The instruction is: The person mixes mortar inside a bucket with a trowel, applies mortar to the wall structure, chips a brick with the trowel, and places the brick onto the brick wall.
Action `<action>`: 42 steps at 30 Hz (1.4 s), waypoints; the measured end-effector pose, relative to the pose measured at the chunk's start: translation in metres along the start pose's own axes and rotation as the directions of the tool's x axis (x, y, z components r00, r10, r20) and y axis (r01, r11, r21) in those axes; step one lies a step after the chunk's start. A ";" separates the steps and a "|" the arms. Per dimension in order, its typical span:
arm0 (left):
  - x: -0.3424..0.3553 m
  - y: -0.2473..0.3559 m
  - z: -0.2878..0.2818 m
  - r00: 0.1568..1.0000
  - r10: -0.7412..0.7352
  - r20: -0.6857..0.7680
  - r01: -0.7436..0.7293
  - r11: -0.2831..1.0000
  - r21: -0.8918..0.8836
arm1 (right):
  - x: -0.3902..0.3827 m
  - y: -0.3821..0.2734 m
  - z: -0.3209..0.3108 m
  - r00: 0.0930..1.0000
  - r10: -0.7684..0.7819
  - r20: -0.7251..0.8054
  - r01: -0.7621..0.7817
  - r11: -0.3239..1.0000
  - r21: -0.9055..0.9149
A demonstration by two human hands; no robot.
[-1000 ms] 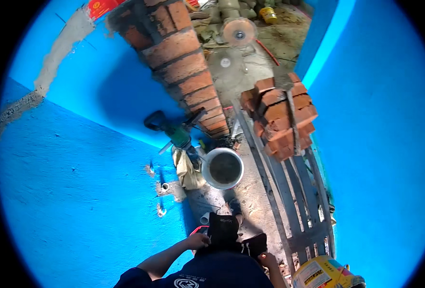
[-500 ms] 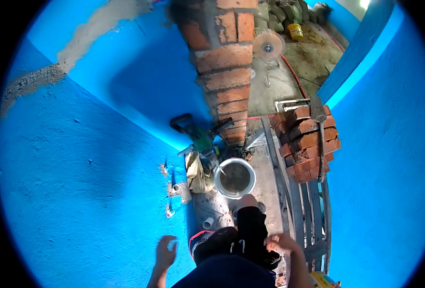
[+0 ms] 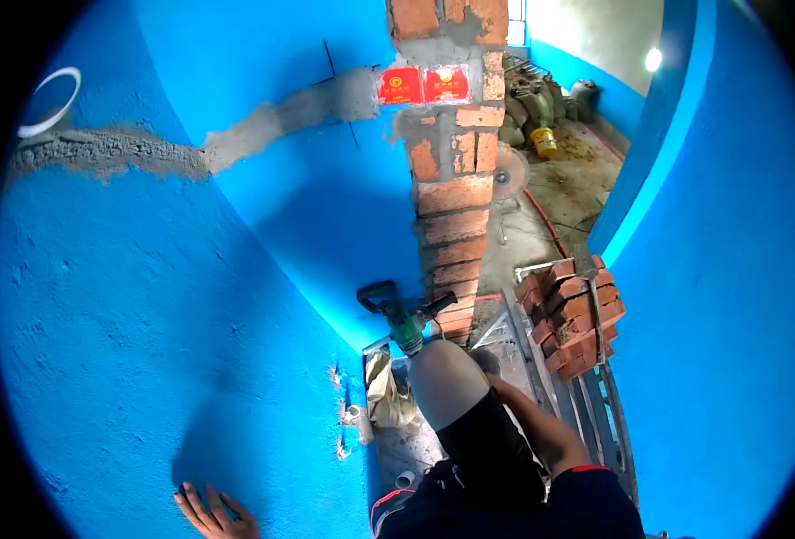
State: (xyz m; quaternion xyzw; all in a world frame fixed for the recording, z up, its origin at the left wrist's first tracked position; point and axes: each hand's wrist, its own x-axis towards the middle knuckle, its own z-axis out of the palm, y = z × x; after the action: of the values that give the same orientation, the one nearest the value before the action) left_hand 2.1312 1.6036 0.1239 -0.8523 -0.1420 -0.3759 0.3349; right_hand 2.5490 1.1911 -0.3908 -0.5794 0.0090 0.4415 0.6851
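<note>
At the lower left, my left hand (image 3: 213, 514) has its fingers stretched out against or close to the blue wall (image 3: 272, 431), with nothing in it. My right hand (image 3: 505, 392) is at the side of my raised bare knee (image 3: 447, 384); its fingers are mostly hidden, so their grip does not show. Just beyond the knee stands a green power mixer drill (image 3: 406, 332) with dark handles, its lower end hidden by the knee. Only a dark bit of the bucket (image 3: 487, 361) shows beside my leg.
Right of my leg, stacked red bricks (image 3: 572, 319) with a long-handled tool on top rest on a wooden plank frame (image 3: 586, 418). A pale sack (image 3: 385, 395) leans by the left wall. Ahead rises a brick wall edge (image 3: 456, 220) with two red covers (image 3: 424, 85).
My view has tilted up, and my knee has risen in front of the bucket. My left hand has moved left to the wall; my right hand has come forward to the knee.
</note>
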 end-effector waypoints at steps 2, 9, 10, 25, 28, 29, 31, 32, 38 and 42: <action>0.006 0.008 -0.001 0.997 -0.076 0.023 0.076 0.997 0.008 | -0.018 -0.038 -0.015 0.998 0.059 0.028 -0.061 0.995 0.075; 0.003 0.002 0.008 0.956 -0.195 0.219 0.168 0.976 0.136 | -0.119 -0.120 0.004 0.947 0.210 -0.242 -0.282 0.904 -0.320; 0.013 0.009 0.003 0.967 -0.160 0.197 0.118 0.971 0.206 | -0.138 -0.122 0.004 0.932 0.223 -0.285 -0.320 0.877 -0.360; 0.014 0.024 0.005 0.993 -0.025 0.118 -0.005 0.969 0.247 | -0.334 -0.038 -0.023 0.766 0.344 -0.543 -0.553 0.784 -0.283; 0.012 0.025 0.001 0.989 -0.065 0.134 0.017 0.942 0.335 | -0.345 -0.055 -0.038 0.781 0.327 -0.532 -0.469 0.870 -0.155; 0.016 0.028 0.001 0.995 -0.036 0.093 0.000 0.932 0.362 | -0.349 -0.059 -0.043 0.789 0.326 -0.521 -0.431 0.898 -0.091; 0.013 0.027 0.008 0.998 0.019 0.063 -0.043 0.910 0.413 | -0.356 -0.066 -0.054 0.805 0.332 -0.491 -0.341 0.937 0.075; 0.016 0.033 0.009 0.990 -0.037 0.136 -0.032 0.880 0.473 | -0.358 -0.069 -0.059 0.818 0.336 -0.467 -0.291 0.942 0.167; 0.014 0.029 0.010 0.966 0.046 0.255 -0.176 0.839 0.515 | -0.367 -0.117 -0.091 0.910 0.316 -0.270 -0.120 0.822 0.557; 0.012 0.035 0.006 0.950 0.106 0.293 -0.245 0.833 0.496 | -0.349 -0.208 -0.095 0.965 0.150 -0.214 -0.054 0.916 0.398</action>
State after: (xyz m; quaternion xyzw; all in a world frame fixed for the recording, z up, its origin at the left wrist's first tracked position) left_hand 2.1598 1.5818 0.1134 -0.7778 -0.2016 -0.1780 0.5680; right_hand 2.5113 0.9202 -0.0753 -0.4796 0.2096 0.3929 0.7561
